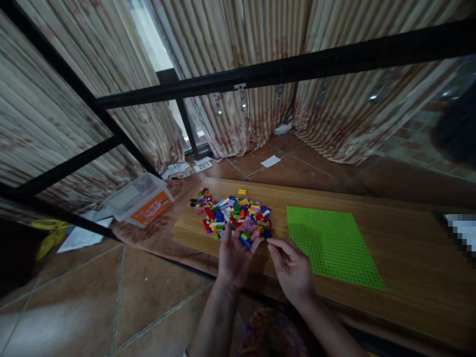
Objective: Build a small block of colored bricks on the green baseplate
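Observation:
My left hand is palm up over the near edge of a brick pile, fingers curled slightly upward. On its palm and fingers rest a few small toy bricks, among them a blue brick and a lime green one. Close by on the right, my right hand has its thumb and index finger pinched together. A tiny dark piece seems to be at those fingertips, too small to name. The pile of mixed toy bricks spreads on the wooden board beyond both hands.
A bright green studded baseplate lies right of my hands on the wooden board. At the left stands a clear plastic tub with an orange label. A single yellow brick sits behind the pile. Black metal bars cross before curtains.

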Tool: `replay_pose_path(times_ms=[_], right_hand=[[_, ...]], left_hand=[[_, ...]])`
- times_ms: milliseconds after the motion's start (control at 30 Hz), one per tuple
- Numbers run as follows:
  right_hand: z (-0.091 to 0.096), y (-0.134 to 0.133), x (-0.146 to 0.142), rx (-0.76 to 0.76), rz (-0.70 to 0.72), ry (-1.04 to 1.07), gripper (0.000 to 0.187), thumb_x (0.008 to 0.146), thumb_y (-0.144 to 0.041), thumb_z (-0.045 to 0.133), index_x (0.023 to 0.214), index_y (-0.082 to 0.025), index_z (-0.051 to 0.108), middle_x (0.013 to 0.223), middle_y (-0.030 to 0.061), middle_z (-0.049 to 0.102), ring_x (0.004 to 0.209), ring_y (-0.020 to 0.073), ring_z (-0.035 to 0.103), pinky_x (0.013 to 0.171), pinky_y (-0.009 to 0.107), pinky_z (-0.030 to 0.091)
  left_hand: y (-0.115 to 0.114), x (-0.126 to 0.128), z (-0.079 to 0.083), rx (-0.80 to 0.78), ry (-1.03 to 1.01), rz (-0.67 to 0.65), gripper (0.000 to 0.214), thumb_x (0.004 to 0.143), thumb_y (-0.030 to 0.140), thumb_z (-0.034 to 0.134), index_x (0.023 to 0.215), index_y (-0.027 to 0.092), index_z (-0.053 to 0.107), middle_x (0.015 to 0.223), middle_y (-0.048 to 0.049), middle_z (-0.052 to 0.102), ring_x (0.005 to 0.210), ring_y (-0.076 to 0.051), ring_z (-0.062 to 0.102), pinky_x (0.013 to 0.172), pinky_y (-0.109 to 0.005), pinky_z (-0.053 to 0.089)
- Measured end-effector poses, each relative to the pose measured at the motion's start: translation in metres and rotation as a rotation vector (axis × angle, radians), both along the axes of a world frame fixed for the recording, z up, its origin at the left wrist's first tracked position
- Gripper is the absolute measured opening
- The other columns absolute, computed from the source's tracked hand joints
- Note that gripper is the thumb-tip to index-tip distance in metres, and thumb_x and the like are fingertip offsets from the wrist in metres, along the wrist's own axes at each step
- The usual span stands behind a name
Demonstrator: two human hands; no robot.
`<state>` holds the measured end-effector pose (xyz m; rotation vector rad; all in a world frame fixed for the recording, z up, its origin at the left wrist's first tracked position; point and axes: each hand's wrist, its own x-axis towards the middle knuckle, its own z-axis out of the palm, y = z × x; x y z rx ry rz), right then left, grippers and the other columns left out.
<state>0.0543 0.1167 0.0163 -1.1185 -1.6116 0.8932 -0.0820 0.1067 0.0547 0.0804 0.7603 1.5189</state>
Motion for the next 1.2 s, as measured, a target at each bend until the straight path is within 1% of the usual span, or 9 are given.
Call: replay_pose_path(times_ms=[133, 267, 433, 533, 633, 800, 933, 1067, 1200], right_hand=[[0.010, -0.009, -0.006, 0.005, 0.089, -0.058, 0.026, 0.088, -0.036, 0.055, 0.107, -0.023, 0.066, 0.100, 0.0068, 0.067, 0.090, 0.0192, 0.064, 0.078, 0.031, 0.052], [0.015, -0.009, -0.014, -0.047, 0.121, -0.119, 0.038, 0.084, -0.032, 0.060, 0.121, -0.022, 0.060, 0.111, 0.0072, 0.066, 0.099, 0.0203, 0.063, 0.087, 0.034, 0.051], [0.014, -0.015, -0.012, -0.108, 0.118, 0.001, 0.030, 0.081, -0.031, 0.064, 0.110, -0.023, 0.065, 0.094, 0.0037, 0.068, 0.085, 0.0175, 0.063, 0.077, 0.030, 0.052], [0.014, -0.020, -0.007, -0.116, 0.055, 0.086, 0.029, 0.079, -0.033, 0.067, 0.106, -0.022, 0.063, 0.092, 0.0039, 0.068, 0.083, 0.0174, 0.064, 0.076, 0.030, 0.053], [0.015, -0.022, -0.001, -0.074, 0.045, 0.054, 0.026, 0.079, -0.034, 0.068, 0.102, -0.023, 0.063, 0.089, 0.0038, 0.069, 0.079, 0.0174, 0.064, 0.073, 0.030, 0.054], [0.016, -0.022, 0.008, 0.018, 0.157, -0.106, 0.017, 0.082, -0.031, 0.063, 0.098, -0.026, 0.065, 0.081, 0.0016, 0.066, 0.072, 0.0156, 0.061, 0.068, 0.027, 0.052], [0.014, -0.026, 0.019, -0.067, 0.295, -0.153, 0.030, 0.080, -0.036, 0.068, 0.109, -0.029, 0.065, 0.092, 0.0023, 0.069, 0.077, 0.0167, 0.063, 0.070, 0.027, 0.054], [0.008, -0.029, 0.026, -0.154, 0.393, -0.145, 0.022, 0.081, -0.036, 0.067, 0.102, -0.030, 0.070, 0.093, 0.0028, 0.070, 0.080, 0.0178, 0.065, 0.072, 0.028, 0.055], [-0.002, -0.029, 0.027, -0.193, 0.439, -0.119, 0.020, 0.080, -0.034, 0.068, 0.099, -0.029, 0.071, 0.094, 0.0032, 0.071, 0.085, 0.0190, 0.067, 0.076, 0.028, 0.055]], left_hand=[[-0.011, 0.010, -0.001, 0.039, -0.070, -0.042, 0.050, 0.089, 0.058, 0.047, 0.109, 0.015, 0.064, 0.109, -0.0112, 0.067, 0.104, -0.021, 0.062, 0.095, -0.034, 0.047], [-0.017, 0.021, -0.001, 0.058, 0.000, -0.093, 0.053, 0.086, 0.059, 0.051, 0.117, 0.016, 0.062, 0.121, -0.0104, 0.063, 0.111, -0.024, 0.060, 0.100, -0.037, 0.044], [-0.026, 0.025, -0.003, 0.065, 0.172, -0.021, 0.050, 0.080, 0.051, 0.063, 0.116, 0.017, 0.065, 0.124, -0.0099, 0.063, 0.120, -0.025, 0.054, 0.103, -0.033, 0.041], [-0.033, 0.021, -0.004, -0.017, 0.307, -0.006, 0.047, 0.078, 0.050, 0.065, 0.110, 0.016, 0.068, 0.112, -0.0106, 0.068, 0.106, -0.024, 0.061, 0.091, -0.034, 0.047], [-0.040, 0.018, 0.000, -0.081, 0.454, -0.042, 0.042, 0.078, 0.050, 0.066, 0.098, 0.014, 0.071, 0.091, -0.0073, 0.071, 0.083, -0.019, 0.064, 0.076, -0.029, 0.049], [-0.047, 0.015, 0.008, 0.018, 0.566, -0.155, 0.028, 0.070, 0.038, 0.077, 0.080, 0.013, 0.071, 0.075, -0.0033, 0.069, 0.070, -0.014, 0.061, 0.069, -0.022, 0.045], [-0.054, 0.009, -0.001, 0.003, 0.548, -0.304, 0.029, 0.073, 0.040, 0.075, 0.080, 0.012, 0.072, 0.069, -0.0036, 0.067, 0.061, -0.011, 0.057, 0.060, -0.021, 0.043], [-0.063, 0.005, -0.012, 0.013, 0.635, -0.410, 0.037, 0.078, 0.048, 0.068, 0.080, 0.011, 0.073, 0.064, -0.0043, 0.065, 0.053, -0.010, 0.054, 0.054, -0.020, 0.042], [-0.068, 0.005, -0.014, -0.007, 0.640, -0.471, 0.042, 0.078, 0.051, 0.066, 0.078, 0.009, 0.073, 0.062, -0.0063, 0.065, 0.052, -0.011, 0.057, 0.055, -0.021, 0.045]])
